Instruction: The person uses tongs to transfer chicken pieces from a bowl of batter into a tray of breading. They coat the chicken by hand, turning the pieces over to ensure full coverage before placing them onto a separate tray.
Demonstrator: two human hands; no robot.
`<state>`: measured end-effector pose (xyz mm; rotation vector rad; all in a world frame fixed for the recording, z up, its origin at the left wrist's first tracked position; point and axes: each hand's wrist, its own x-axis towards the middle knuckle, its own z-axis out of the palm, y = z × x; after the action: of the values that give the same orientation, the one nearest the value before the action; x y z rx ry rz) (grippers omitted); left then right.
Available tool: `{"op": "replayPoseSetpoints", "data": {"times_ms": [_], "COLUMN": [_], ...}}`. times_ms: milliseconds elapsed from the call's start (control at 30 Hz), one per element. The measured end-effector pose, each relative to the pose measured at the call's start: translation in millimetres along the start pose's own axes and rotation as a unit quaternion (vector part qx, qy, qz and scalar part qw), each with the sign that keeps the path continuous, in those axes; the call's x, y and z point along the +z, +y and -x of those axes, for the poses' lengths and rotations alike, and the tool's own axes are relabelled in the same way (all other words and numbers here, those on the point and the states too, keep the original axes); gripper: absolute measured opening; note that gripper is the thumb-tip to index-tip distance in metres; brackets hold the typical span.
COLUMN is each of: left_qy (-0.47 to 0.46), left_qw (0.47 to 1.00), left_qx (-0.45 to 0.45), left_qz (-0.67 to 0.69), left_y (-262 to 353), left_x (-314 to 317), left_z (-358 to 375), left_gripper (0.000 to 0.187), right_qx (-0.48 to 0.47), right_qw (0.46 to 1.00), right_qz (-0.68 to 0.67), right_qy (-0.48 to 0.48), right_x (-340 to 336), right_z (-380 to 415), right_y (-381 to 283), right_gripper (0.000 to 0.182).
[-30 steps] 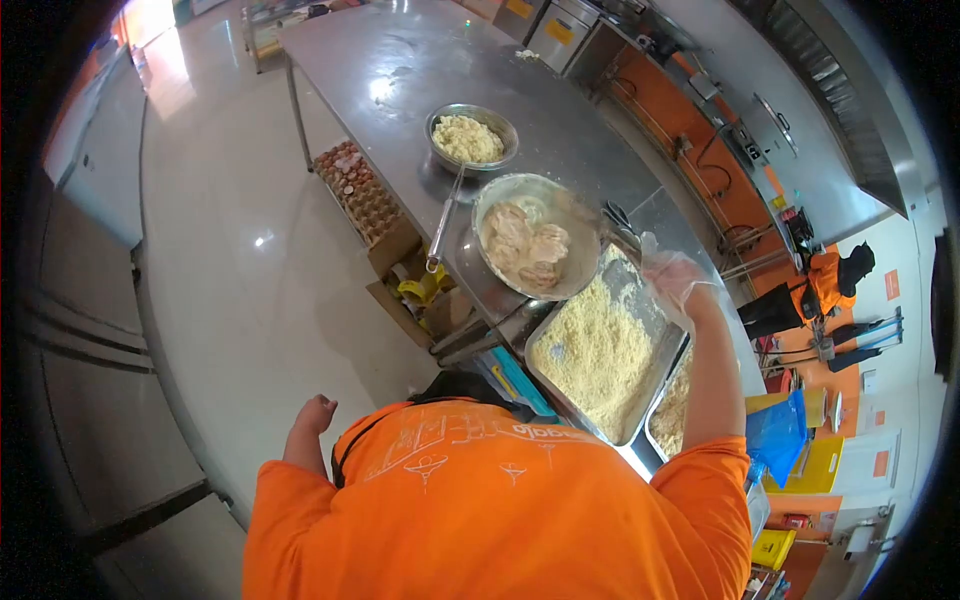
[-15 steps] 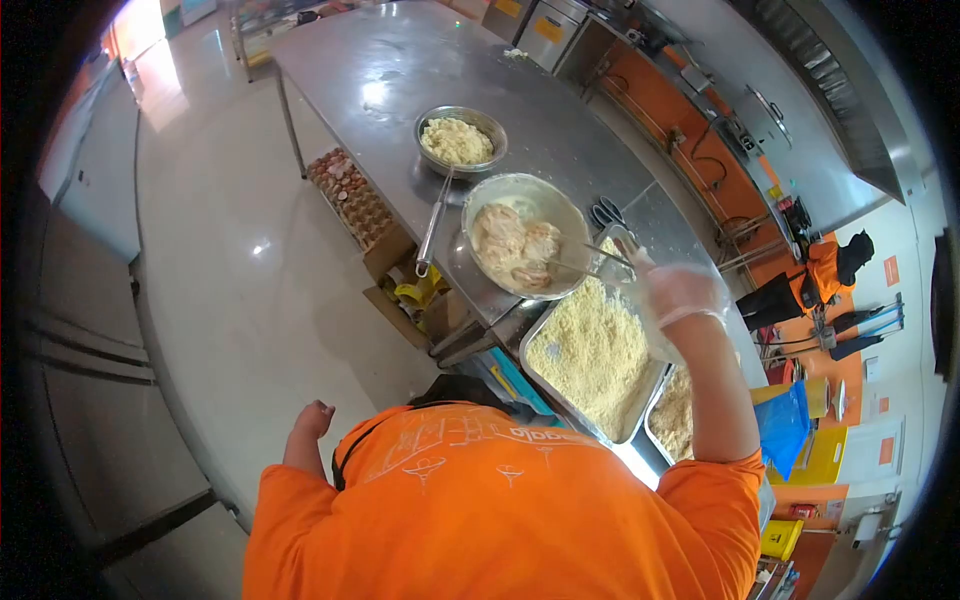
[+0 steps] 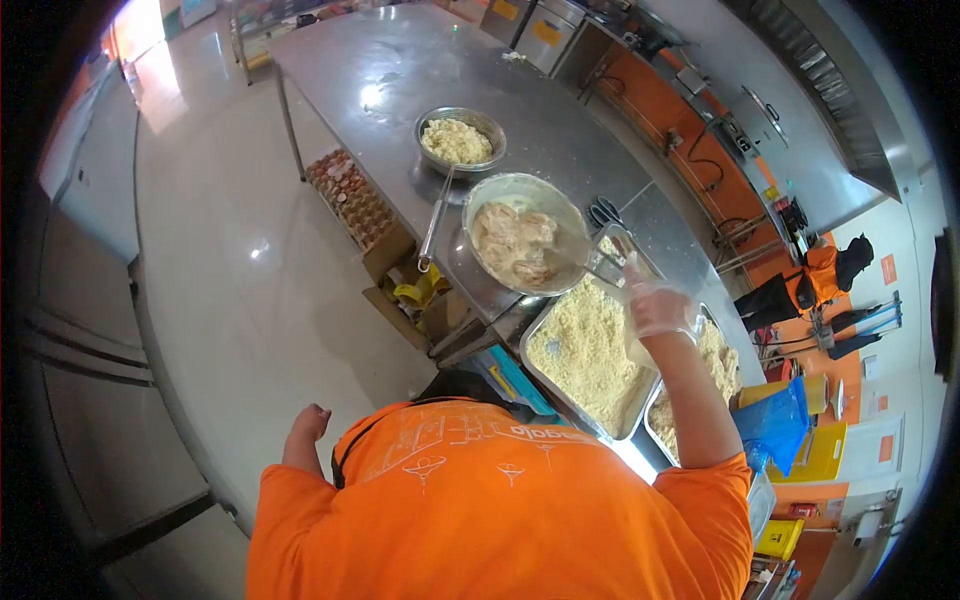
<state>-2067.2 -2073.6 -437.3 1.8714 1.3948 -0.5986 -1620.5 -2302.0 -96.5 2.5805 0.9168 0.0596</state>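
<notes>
My right hand (image 3: 662, 308), in a clear plastic glove, is closed around metal tongs (image 3: 606, 278). Their far end reaches into a large metal bowl (image 3: 480, 262) of pale batter, next to several coated pieces (image 3: 515, 235) that look like raw chicken. Just under that hand lies a metal tray (image 3: 527, 352) filled with pale yellow crumbly flour (image 3: 590, 350). Off the table on the other side, my left hand (image 3: 314, 422) hangs by my body, its fingers curled with nothing seen in them.
A smaller bowl (image 3: 428, 152) of yellowish crumbs stands behind, a long-handled strainer (image 3: 433, 235) lying against it. Scissors (image 3: 604, 211) lie right of the batter. Another tray (image 3: 655, 425) holds coated pieces. Egg trays (image 3: 350, 200) sit below. A co-worker (image 3: 815, 275) stands far right.
My right hand has come down and slightly toward me, and the tongs have shifted over the batter bowl. The pieces in the batter have moved a little. My left hand stays put.
</notes>
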Motion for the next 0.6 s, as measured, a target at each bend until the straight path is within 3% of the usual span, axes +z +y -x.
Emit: {"op": "replayPoseSetpoints", "data": {"times_ms": [100, 167, 333, 433, 500, 600], "left_qy": [-0.011, -0.005, -0.008, -0.010, -0.007, -0.025], "left_qw": [1.000, 1.000, 1.000, 1.000, 1.000, 0.999], "left_qx": [0.004, 0.013, 0.012, 0.008, 0.004, 0.004], "left_qz": [-0.016, 0.002, -0.004, -0.003, -0.009, -0.032], "left_y": [0, 0, -5, -3, -1, -10], "left_x": [-2, 0, 6, 7, 3, 7], "left_z": [-3, -2, -8, -3, 2, -7], "left_gripper": [0.042, 0.042, 0.042, 0.042, 0.041, 0.041], "right_qx": [0.053, 0.052, -0.003, -0.031, -0.051, -0.034], "right_qw": [0.998, 0.998, 0.999, 0.999, 0.998, 0.999], "right_qz": [-0.044, -0.040, 0.018, 0.021, 0.041, 0.026], "right_qy": [-0.006, -0.018, -0.040, 0.010, 0.012, 0.011], "right_x": [4, 0, -34, 3, -2, -9], "right_z": [-1, 2, 17, 2, 0, -10], "right_y": [-2, -6, -25, -17, -23, -39], "right_gripper": [0.060, 0.059, 0.033, 0.044, 0.030, 0.028]}}
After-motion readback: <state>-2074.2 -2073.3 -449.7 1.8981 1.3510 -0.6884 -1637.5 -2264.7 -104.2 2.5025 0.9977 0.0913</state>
